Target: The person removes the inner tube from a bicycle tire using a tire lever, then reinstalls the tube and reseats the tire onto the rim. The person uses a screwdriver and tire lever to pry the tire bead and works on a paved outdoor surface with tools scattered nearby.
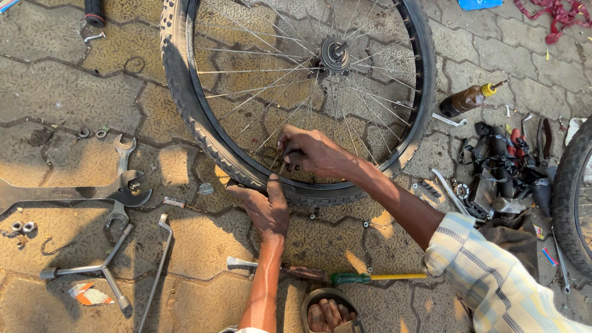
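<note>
The ground (pixel 55 92) is bumpy paving stones in sunshine, with wrenches (pixel 74 192) lying about. A bike wheel (pixel 296 98) lies flat (its top is cut off). The left hand (pixel 265 209) presses spread on the tyre. The right hand (pixel 311 151) pinches something small and hard to see.

Open-air roadside bike repair spot: paver ground (pixel 55 92) strewn with spanners (pixel 74 192), a socket wrench (pixel 98 271), an oil bottle (pixel 468 98), and a bicycle wheel (pixel 296 92).
</note>
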